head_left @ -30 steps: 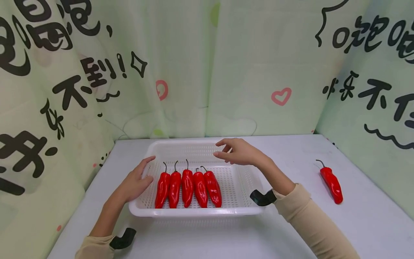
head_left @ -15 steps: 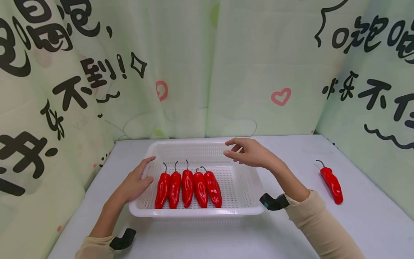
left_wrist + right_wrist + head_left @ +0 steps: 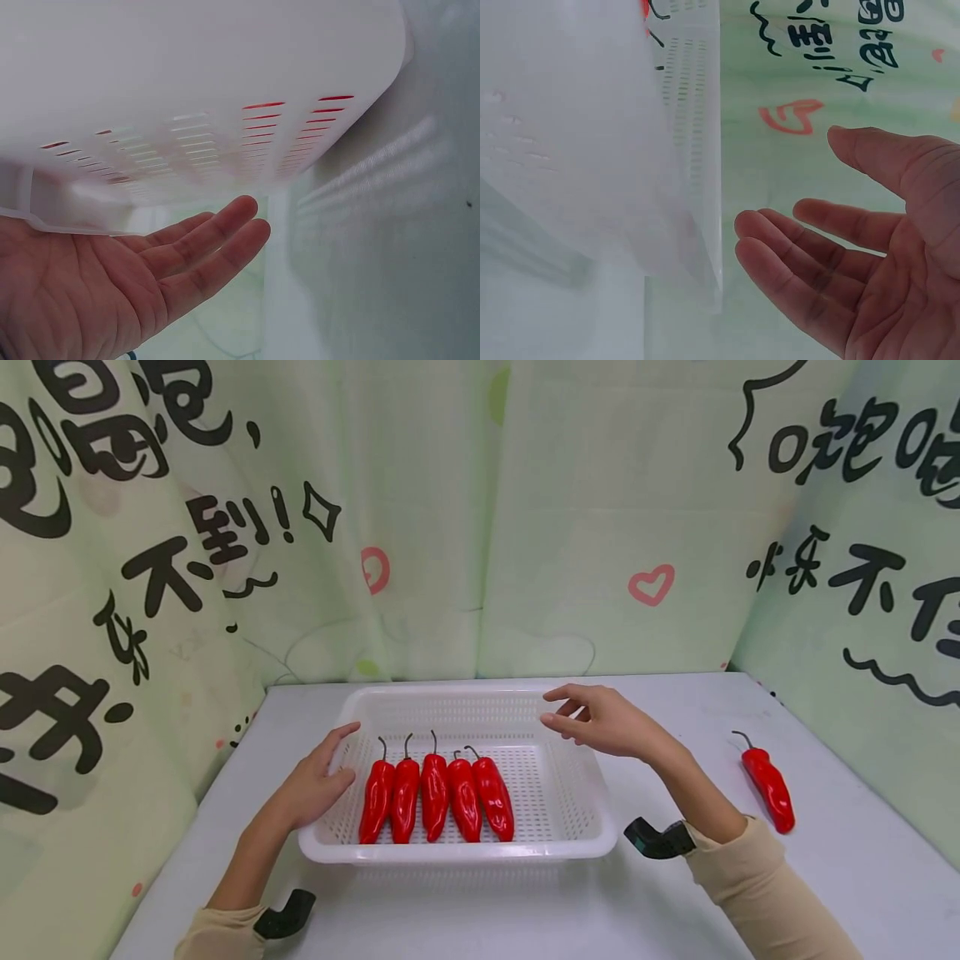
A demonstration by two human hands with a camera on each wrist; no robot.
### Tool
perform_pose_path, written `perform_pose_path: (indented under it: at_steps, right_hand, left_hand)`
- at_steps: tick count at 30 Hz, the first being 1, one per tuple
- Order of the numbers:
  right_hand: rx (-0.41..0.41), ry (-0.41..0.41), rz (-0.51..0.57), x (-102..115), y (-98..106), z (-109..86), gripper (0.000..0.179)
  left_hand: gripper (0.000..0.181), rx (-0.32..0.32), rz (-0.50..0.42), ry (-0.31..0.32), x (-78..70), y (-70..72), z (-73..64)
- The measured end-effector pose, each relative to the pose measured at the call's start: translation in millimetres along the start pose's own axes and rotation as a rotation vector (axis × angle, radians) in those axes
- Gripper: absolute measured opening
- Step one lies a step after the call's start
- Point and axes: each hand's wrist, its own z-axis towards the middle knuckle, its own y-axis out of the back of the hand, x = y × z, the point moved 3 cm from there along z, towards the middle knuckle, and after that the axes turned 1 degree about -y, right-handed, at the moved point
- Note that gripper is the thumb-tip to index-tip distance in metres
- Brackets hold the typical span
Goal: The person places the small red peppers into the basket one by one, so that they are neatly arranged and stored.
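In the head view, several red chili peppers (image 3: 435, 797) lie side by side, stems pointing away, in a white perforated plastic basket (image 3: 480, 853). My left hand (image 3: 311, 789) rests at the basket's left rim; its thumb shows over the edge. In the left wrist view its fingers (image 3: 206, 270) are nearly straight along the outside of the basket wall. My right hand (image 3: 600, 720) hovers near the basket's far right corner, fingers loosely bent and holding nothing. Another red chili pepper (image 3: 770, 785) lies alone on the table, right of the basket.
The basket stands on a white table (image 3: 480, 914). A pale green curtain (image 3: 555, 527) with black writing encloses the back and both sides. Black wrist-worn devices, such as the right one (image 3: 660, 839), stick out near the sleeves.
My right hand has moved rightward from above the basket toward its right side. The left hand, the basket and the peppers have stayed in place.
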Motion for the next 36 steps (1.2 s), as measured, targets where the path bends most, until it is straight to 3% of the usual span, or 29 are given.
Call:
perform_pose_path:
  at_steps: [24,36]
  right_hand:
    - [-0.046,-0.017,-0.004,-31.6,9.8,-29.3,0.052]
    - [-0.074,-0.093,-0.016,-53.6,10.6,-46.6,0.061]
  left_hand:
    - [0.075,-0.007,0.014,-0.006,3.4,-1.8,0.2]
    - [0.074,-0.004,0.011,-0.004,0.6,0.0,-0.1]
